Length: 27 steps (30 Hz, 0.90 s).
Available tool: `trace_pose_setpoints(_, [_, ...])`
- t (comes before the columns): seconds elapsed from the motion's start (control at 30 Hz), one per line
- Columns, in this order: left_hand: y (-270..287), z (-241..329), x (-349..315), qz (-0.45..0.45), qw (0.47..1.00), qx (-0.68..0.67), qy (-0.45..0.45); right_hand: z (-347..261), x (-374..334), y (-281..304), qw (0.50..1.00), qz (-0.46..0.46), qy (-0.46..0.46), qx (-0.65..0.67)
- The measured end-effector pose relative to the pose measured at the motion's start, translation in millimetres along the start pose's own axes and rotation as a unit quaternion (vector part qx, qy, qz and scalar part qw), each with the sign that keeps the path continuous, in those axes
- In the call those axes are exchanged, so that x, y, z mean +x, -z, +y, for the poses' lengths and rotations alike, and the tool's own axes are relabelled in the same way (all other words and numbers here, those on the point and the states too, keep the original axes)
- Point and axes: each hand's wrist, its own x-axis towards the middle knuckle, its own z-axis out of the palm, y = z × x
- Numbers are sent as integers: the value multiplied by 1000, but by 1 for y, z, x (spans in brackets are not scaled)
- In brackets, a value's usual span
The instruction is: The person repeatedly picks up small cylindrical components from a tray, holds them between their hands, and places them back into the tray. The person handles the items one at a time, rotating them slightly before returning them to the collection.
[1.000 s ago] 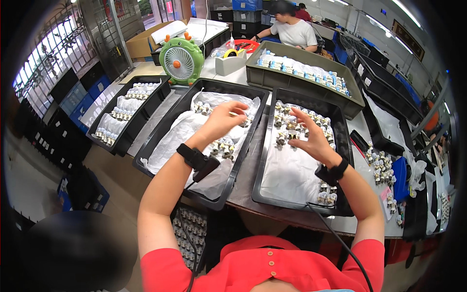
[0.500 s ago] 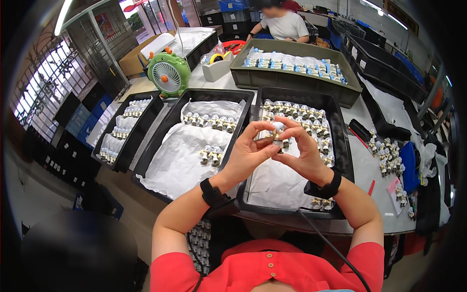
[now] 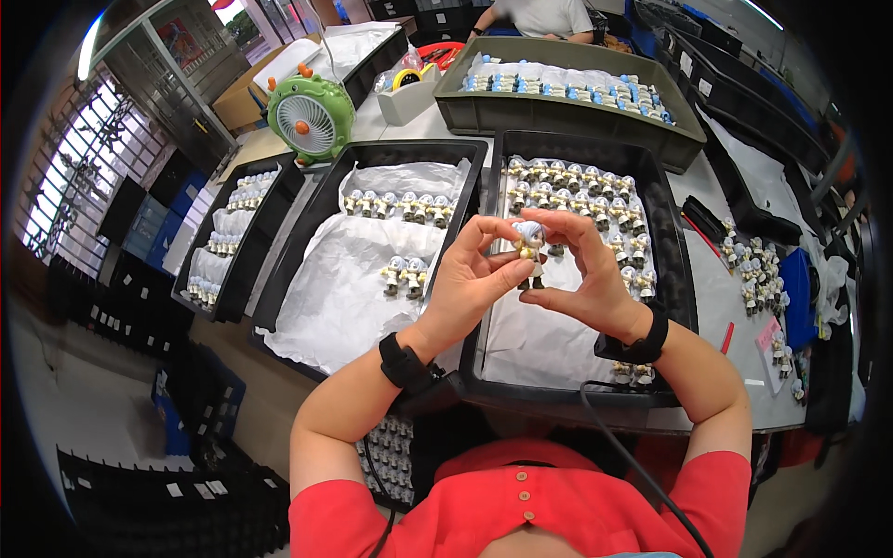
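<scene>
Between my two hands is a small figurine point(image 3: 531, 249) with a pale bluish-white head, a cream body and dark feet, held upright. My left hand point(image 3: 465, 284) pinches its side with thumb and fingers. My right hand point(image 3: 603, 279) curls around the other side, fingertips at the head and thumb near the feet. Below them lies a black tray point(image 3: 684, 302) lined with white paper, where similar figurines point(image 3: 577, 181) stand in rows at the back and down the right side. A second black tray point(image 3: 265, 296) on the left holds one row and a small group of figurines point(image 3: 403, 276).
Farther left is a narrower black tray point(image 3: 251, 288) of figurines. Behind stand a green fan point(image 3: 312, 119), a grey tape dispenser point(image 3: 407, 100) and an olive bin point(image 3: 567, 119) of blue-and-white pieces. A figurine pile point(image 3: 758, 274) sits at right, beside a blue bin point(image 3: 797, 296). Across the table is a person point(image 3: 544, 17).
The figurine has turned in my fingers, and its side and legs now show more fully. My right fingers have spread farther around it. The view has shifted slightly.
</scene>
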Motion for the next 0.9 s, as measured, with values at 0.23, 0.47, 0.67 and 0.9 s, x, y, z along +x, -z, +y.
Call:
trace_pose_setpoints(0.23, [4, 6, -2, 40, 995, 10, 88, 5, -2, 0, 999, -21, -40, 27])
trace_pose_setpoints(0.47, [-2, 6, -2, 38, 997, 61, 22, 7, -3, -2, 995, -14, -80, 58])
trace_pose_setpoints(0.67, [1, -9, 1, 18, 998, 55, -7, 5, -3, -7, 993, -21, 43, -105])
trace_pose_setpoints(0.9, [-3, 3, -2, 11, 996, -48, 68, 6, -3, -3, 999, 12, -26, -37])
